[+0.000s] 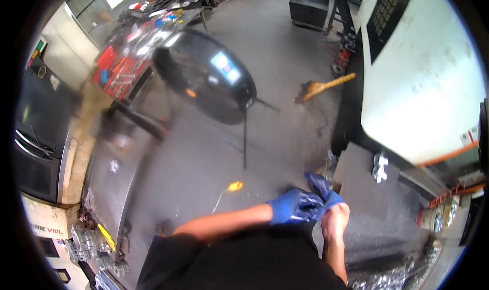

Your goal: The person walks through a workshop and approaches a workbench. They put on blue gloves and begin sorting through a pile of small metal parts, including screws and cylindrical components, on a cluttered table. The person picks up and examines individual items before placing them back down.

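My left hand wears a blue work glove with a dark, shiny coating. Its fingers are closed at the edge of a second blue glove, right in front of my body. My right hand is bare at the wrist and back, and its fingers disappear into or behind that second glove. Whether those fingers are bent or straight stays hidden. The loose dark fingers of the second glove point up and away from me.
A large black fan or drum on thin legs stands ahead. Left are a metal-topped table and a tool-covered bench. On the floor lie a yellow-handled broom and a yellow object with a cord. A white machine fills the right.
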A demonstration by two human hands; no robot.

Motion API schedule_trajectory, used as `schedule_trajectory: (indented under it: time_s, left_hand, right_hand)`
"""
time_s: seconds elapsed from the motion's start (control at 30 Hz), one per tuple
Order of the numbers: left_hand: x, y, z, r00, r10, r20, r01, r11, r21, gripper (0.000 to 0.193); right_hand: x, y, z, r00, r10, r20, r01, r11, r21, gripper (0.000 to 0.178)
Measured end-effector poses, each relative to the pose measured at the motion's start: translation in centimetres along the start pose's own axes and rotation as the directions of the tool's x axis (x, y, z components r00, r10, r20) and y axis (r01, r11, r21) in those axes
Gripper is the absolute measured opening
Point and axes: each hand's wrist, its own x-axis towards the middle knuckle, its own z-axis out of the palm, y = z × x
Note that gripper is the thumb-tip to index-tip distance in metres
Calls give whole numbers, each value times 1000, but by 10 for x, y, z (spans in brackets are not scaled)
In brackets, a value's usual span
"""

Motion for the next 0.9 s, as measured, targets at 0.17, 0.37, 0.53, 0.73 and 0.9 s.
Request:
schedule_trajectory:
  time_s: [0.17, 0.37, 0.53, 0.73, 0.9]
  left_hand:
    - [137, -9, -107, 1000, 24, 12, -27, 930, 366, 23]
    - [255, 52, -265, 968, -198, -152, 248, 827, 504, 28]
    - [325, 23, -385, 911, -67, -408, 266, 851, 454, 27]
    - [436, -33, -586, 850, -171, -498, -5, 943, -332, 29]
    - [550, -39, -766, 853, -121, -507, 41, 985, -166, 29]
  right_hand:
    - [176, -19, 42, 979, 57, 194, -39, 995, -92, 34]
    - [361, -88, 183, 773, 225, 593, -63, 957, -282, 54]
    - [511, -116, 295, 591, 438, 678, -96, 872, -481, 32]
    - [692, -145, 421, 550, 403, 731, 247, 758, -604, 24]
    - [787, -252, 534, 655, 269, 706, 238, 814, -530, 35]
